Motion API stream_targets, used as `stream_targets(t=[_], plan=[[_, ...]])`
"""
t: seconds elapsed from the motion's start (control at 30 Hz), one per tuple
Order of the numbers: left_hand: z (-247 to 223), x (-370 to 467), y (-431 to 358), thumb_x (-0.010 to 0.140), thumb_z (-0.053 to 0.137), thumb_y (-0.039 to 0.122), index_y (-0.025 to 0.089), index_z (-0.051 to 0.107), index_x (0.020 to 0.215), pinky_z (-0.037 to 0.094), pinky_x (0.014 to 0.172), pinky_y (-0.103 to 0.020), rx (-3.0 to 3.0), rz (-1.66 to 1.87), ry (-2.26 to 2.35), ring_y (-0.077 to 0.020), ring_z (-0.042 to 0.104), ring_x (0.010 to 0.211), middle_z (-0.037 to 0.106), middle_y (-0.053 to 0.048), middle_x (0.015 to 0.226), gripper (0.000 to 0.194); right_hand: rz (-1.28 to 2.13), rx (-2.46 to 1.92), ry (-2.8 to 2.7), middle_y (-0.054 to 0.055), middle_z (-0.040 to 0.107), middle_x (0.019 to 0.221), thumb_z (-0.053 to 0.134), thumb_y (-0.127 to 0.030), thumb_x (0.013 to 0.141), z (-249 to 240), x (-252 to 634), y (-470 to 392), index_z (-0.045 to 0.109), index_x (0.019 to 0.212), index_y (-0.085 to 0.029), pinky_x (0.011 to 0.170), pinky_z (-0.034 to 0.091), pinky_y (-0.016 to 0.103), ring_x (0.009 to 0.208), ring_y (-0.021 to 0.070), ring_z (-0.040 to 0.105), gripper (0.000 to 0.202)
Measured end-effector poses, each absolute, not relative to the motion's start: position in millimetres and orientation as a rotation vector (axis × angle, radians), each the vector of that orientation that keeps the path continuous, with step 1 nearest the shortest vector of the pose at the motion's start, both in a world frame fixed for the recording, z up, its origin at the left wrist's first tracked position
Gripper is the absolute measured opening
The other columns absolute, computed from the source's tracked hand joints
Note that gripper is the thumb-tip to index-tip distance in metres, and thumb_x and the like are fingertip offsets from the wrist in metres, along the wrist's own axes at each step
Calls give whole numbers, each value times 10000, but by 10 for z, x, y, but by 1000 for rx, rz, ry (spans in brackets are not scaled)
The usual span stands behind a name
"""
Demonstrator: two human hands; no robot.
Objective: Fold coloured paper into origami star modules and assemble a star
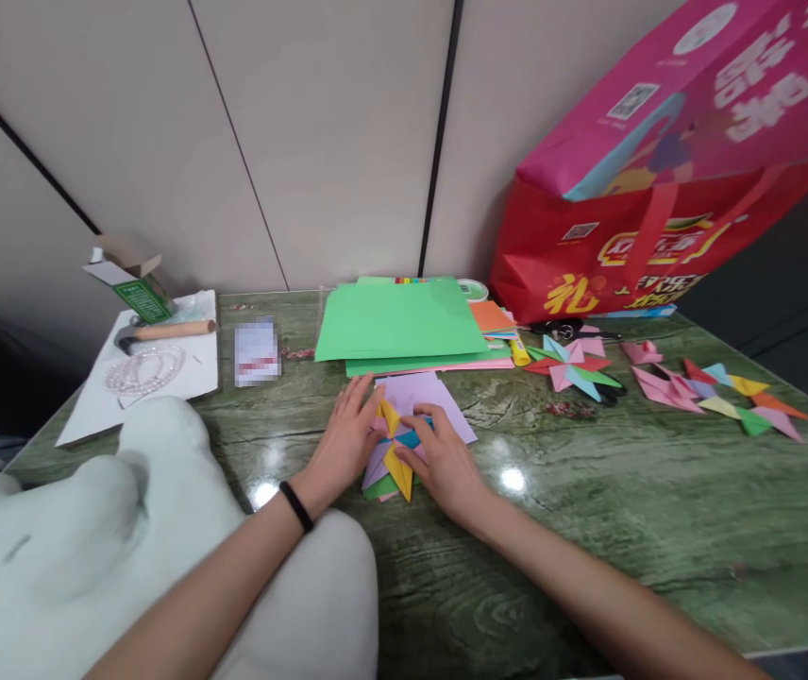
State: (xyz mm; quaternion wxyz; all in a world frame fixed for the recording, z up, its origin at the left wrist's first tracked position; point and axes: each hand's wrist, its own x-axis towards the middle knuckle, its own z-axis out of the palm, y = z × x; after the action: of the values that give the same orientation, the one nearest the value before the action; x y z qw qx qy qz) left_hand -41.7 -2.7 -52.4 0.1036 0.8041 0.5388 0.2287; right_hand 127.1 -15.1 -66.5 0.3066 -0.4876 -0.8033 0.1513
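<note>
Between my hands lies a folded paper star (pixel 398 469) with yellow, purple, blue and green points, partly over a lilac sheet (pixel 446 404). My left hand (pixel 348 436), with a black band at the wrist, rests on the star's left side, its fingers extended and lying over the paper. From the right, my right hand (pixel 443 461) touches the star with bent fingers, thumb and forefinger apart around its blue point. The fingertips of both hands partly cover the paper.
Green sheets (pixel 404 321) lie behind the hands. More folded stars (pixel 570 364) and a red bag (pixel 588 250) are at right. A hammer (pixel 170 331), beads and a small box are at left. A white plush (pixel 92 557) fills the lower left.
</note>
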Motion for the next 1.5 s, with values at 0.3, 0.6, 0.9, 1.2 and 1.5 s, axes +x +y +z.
stream_targets(t=[0.3,0.6,0.9,1.2,1.5], plan=[[-685,-441,47,819,428,81,145,438,1247,177,1074,-481,2292,621,1434,-226,301,1294,378,-155,1366,432,423,-1242,-2099,159,371,1256,564,-234,789,-737,1301,-112,502,1155,-184,859,486,472,1088,294,512,375],[-713,-449,37,780,446,22,164,444,1234,283,1039,-472,2285,687,1436,-263,288,1297,289,-160,1402,476,485,-1212,-2031,176,436,1229,557,-258,792,-794,1316,-87,411,1263,-143,927,451,423,1135,275,479,506],[-591,-436,-9,750,554,65,136,515,1105,458,888,-390,2254,792,1589,-226,516,1048,481,-126,1160,364,443,-1190,-2057,147,492,1211,524,-270,813,-824,1314,-91,421,1268,-180,945,430,428,1123,260,486,475],[-425,-548,-30,752,606,110,148,670,868,453,780,-364,2302,671,1617,-212,546,837,644,-77,857,138,397,-1162,-2100,115,556,1072,532,-204,806,-676,1458,-66,617,1041,-204,797,498,398,919,226,558,250],[-442,-522,-9,744,621,118,158,702,809,451,752,-328,2227,745,1606,-190,566,811,674,-58,836,111,530,-1056,-2055,79,624,942,558,-192,803,-759,1466,-33,658,1004,-205,756,501,333,875,199,588,225]])
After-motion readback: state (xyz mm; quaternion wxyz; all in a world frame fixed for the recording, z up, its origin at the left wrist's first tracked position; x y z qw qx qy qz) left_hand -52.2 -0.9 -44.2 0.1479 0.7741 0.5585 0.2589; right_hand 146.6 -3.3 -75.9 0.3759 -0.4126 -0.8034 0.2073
